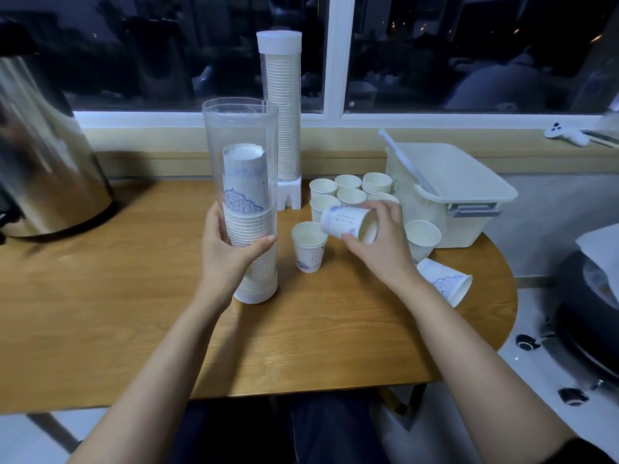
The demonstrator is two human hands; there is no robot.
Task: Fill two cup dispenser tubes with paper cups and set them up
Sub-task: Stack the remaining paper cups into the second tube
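Head view showed us two dispenser tubes. Our left hand [231, 252] gripped the clear tube [241, 135], about half filled with stacked cups [248, 229], and the capped full tube [283, 105] stood just behind it. Right of the clear tube, our right hand [378, 242] held one paper cup [346, 222] sideways. Eight loose cups [309, 246] stood upright there, and one tipped cup [445, 284] lay on the worktop [117, 296].

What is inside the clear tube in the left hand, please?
A stack of paper cups, bottoms up, fills the clear tube's lower part; above is empty. The left hand hides part of it.
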